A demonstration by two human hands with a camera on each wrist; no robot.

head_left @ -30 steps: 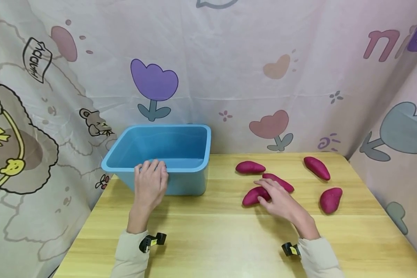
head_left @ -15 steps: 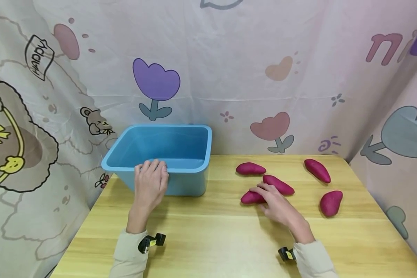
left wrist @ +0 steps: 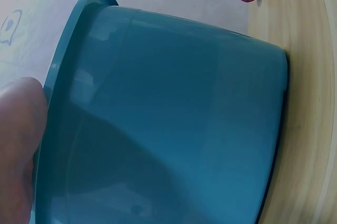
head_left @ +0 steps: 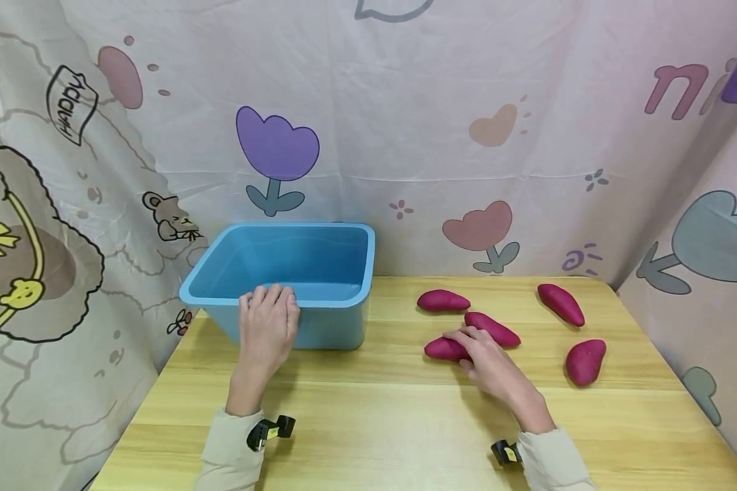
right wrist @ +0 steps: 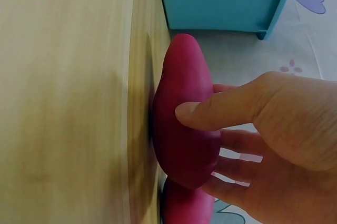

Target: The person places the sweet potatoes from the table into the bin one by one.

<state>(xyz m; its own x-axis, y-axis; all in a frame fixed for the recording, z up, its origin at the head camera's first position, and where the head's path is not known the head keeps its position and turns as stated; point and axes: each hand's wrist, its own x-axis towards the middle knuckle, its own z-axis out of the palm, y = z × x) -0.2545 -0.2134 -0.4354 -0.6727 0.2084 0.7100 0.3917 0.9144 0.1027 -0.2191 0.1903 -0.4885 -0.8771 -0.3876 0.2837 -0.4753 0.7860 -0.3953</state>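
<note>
My left hand (head_left: 269,329) grips the near rim of a blue plastic bin (head_left: 334,326), fingers curled over the edge. In the left wrist view that bin (left wrist: 174,103) fills most of the frame, with part of the left hand (left wrist: 20,129) at its rim. My right hand (head_left: 491,365) pinches a purple sweet potato (head_left: 443,348) on the table. The right wrist view shows the thumb on the near side of this sweet potato (right wrist: 184,139) and the fingers behind it. A second sweet potato (head_left: 493,329) lies just beyond the right hand.
Further sweet potatoes lie on the wooden table (head_left: 393,423): one at the back (head_left: 443,301), a long one (head_left: 561,304) at the back right, and a rounder one (head_left: 585,362) at the right. A patterned curtain (head_left: 405,123) hangs behind the table.
My right hand has shifted slightly left and closed its fingers and thumb on the near sweet potato, which has turned a little. My left hand has stayed on the bin's rim.
</note>
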